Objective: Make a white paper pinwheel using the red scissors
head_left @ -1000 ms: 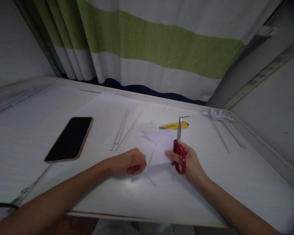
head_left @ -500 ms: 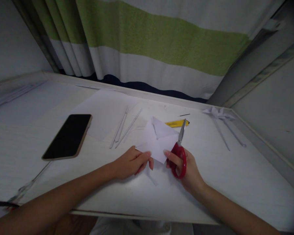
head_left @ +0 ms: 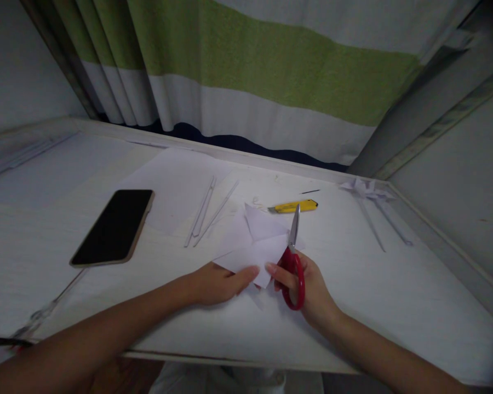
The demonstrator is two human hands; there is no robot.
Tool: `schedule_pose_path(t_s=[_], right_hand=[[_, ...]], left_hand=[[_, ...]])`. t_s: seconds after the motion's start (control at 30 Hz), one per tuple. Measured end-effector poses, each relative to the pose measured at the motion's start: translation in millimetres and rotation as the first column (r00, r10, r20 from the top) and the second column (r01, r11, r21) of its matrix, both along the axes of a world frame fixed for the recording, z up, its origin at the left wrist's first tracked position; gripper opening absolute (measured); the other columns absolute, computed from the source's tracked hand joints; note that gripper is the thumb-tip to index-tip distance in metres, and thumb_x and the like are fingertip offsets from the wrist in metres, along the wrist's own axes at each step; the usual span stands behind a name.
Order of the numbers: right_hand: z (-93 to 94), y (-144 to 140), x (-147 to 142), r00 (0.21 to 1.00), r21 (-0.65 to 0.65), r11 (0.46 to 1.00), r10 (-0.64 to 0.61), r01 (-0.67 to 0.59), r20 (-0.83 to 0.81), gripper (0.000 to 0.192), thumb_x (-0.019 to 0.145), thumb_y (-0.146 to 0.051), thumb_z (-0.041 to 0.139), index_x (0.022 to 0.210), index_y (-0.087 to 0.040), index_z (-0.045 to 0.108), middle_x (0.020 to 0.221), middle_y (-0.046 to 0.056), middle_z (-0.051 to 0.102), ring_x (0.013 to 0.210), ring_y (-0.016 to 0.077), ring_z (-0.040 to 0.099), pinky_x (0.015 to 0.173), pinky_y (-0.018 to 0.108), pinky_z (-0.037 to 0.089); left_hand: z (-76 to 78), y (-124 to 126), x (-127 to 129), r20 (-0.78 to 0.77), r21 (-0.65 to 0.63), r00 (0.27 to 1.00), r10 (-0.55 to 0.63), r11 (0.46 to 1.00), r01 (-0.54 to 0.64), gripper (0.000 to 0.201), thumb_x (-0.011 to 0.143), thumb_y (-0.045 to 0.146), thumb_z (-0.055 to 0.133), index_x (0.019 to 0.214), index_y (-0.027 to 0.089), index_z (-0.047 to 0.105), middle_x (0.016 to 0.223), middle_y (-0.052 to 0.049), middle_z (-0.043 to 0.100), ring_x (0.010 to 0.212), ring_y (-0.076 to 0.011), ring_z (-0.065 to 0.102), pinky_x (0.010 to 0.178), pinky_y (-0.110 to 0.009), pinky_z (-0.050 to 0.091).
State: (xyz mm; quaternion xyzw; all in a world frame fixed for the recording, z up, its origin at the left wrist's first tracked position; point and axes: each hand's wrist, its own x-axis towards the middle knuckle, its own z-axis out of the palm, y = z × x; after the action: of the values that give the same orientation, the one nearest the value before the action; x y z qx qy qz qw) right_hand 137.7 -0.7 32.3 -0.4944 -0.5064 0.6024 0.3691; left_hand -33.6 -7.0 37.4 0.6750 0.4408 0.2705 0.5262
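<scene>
Paper between hands, scissors alongside

Left hand holds folded paper; right hand grips red scissors.

scissors: red handles, silver blades
folded paper: white, plain
utility knife: yellow body, dark tip
phone: black screen, gold-tan edge
flat sheet: white, unmarked
paper strips: white
table: off-white, faint grain
curtain: broad horizontal bands, green over white, navy at the hem
folded paper shapes: white, at far right
</scene>
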Motion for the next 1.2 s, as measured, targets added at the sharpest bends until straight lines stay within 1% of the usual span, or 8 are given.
schedule_pose_path(t_s=[0.1, 0.27, 0.4, 0.5, 0.6, 0.7, 0.97, 1.2], right_hand=[[-3.1, 1, 1, 0.996, -0.005, 0.998, 0.06, -0.061, -0.07, 0.029, 0.068, -0.042, 0.06, 0.066, -0.016, 0.047, 0.051, -0.003, 0.053, 0.043, 0.0078, 0.047, 0.041, 0.019, 0.037], [-8.7, -2, 5, 0.96, -0.05, 0.979, 0.183, -0.198, -0.213, 0.035, 0.076, -0.051, 0.044, 0.078, -0.016, 0.046, 0.058, 0.0, 0.05, 0.043, 0.0087, 0.044, 0.038, 0.02, 0.033], [-8.1, -5, 8, 0.919, 0.093, 0.932, 0.361, -0.35, -0.156, 0.044, 0.074, -0.059, 0.04, 0.08, -0.016, 0.046, 0.065, 0.0, 0.047, 0.056, 0.0098, 0.041, 0.052, 0.023, 0.035], [-0.4, -7, 9, 0.887, 0.06, 0.889, 0.457, -0.453, -0.065, 0.037, 0.076, -0.054, 0.043, 0.075, -0.016, 0.044, 0.064, -0.001, 0.043, 0.056, 0.0094, 0.039, 0.053, 0.022, 0.034], [7.7, -10, 8, 0.885, -0.028, 0.885, 0.465, -0.466, -0.017, 0.033, 0.077, -0.048, 0.045, 0.074, -0.015, 0.045, 0.059, -0.004, 0.039, 0.05, 0.0073, 0.037, 0.047, 0.02, 0.032], [10.7, -12, 5, 0.892, -0.082, 0.889, 0.453, -0.451, 0.007, 0.031, 0.073, -0.045, 0.053, 0.075, -0.014, 0.048, 0.056, -0.006, 0.038, 0.046, 0.0053, 0.034, 0.042, 0.018, 0.029], [9.1, -10, 1, 0.915, -0.127, 0.908, 0.404, -0.4, 0.004, 0.031, 0.066, -0.041, 0.061, 0.064, -0.014, 0.046, 0.049, -0.009, 0.037, 0.038, 0.0027, 0.032, 0.038, 0.017, 0.027], [4.6, -10, 3, 0.908, -0.203, 0.89, 0.42, -0.409, 0.01, 0.036, 0.07, -0.049, 0.054, 0.068, -0.013, 0.049, 0.044, -0.009, 0.038, 0.033, 0.0032, 0.034, 0.031, 0.015, 0.028]], left_hand=[[-1.9, 3, -2, -0.037, -0.017, 0.999, -0.016, 1.0, 0.015, 0.043, 0.082, 0.034, 0.03, 0.044, 0.018, 0.043, 0.039, 0.005, 0.04, 0.042, -0.0097, 0.041, 0.051, -0.02, 0.034], [-5.3, 10, -8, 0.024, -0.026, 0.995, 0.097, 0.995, -0.096, 0.044, 0.084, 0.035, 0.023, 0.055, 0.016, 0.051, 0.037, 0.006, 0.037, 0.04, -0.0094, 0.04, 0.055, -0.021, 0.036], [-1.4, 14, -13, 0.055, 0.01, 0.977, 0.206, 0.978, -0.207, 0.046, 0.083, 0.035, 0.022, 0.051, 0.016, 0.049, 0.035, 0.005, 0.037, 0.039, -0.0095, 0.04, 0.057, -0.022, 0.038], [2.2, 14, -14, 0.059, 0.021, 0.957, 0.284, 0.958, -0.285, 0.045, 0.082, 0.034, 0.023, 0.05, 0.016, 0.048, 0.035, 0.004, 0.038, 0.038, -0.0106, 0.041, 0.056, -0.024, 0.038], [3.6, 14, -13, 0.059, 0.029, 0.93, 0.363, 0.93, -0.365, 0.044, 0.08, 0.035, 0.023, 0.049, 0.016, 0.049, 0.034, 0.004, 0.038, 0.038, -0.0118, 0.041, 0.054, -0.025, 0.039], [3.5, 15, -13, 0.065, 0.029, 0.919, 0.389, 0.92, -0.392, 0.044, 0.079, 0.035, 0.024, 0.049, 0.016, 0.05, 0.033, 0.003, 0.039, 0.038, -0.0123, 0.042, 0.054, -0.026, 0.04], [2.4, 12, -13, 0.056, -0.007, 0.935, 0.349, 0.937, -0.349, 0.043, 0.078, 0.036, 0.026, 0.049, 0.017, 0.051, 0.035, 0.003, 0.041, 0.042, -0.013, 0.045, 0.059, -0.026, 0.041], [0.7, 12, -11, 0.118, -0.01, 0.938, 0.326, 0.945, -0.327, 0.042, 0.079, 0.036, 0.028, 0.052, 0.016, 0.053, 0.034, 0.005, 0.04, 0.039, -0.0112, 0.042, 0.056, -0.024, 0.039]])
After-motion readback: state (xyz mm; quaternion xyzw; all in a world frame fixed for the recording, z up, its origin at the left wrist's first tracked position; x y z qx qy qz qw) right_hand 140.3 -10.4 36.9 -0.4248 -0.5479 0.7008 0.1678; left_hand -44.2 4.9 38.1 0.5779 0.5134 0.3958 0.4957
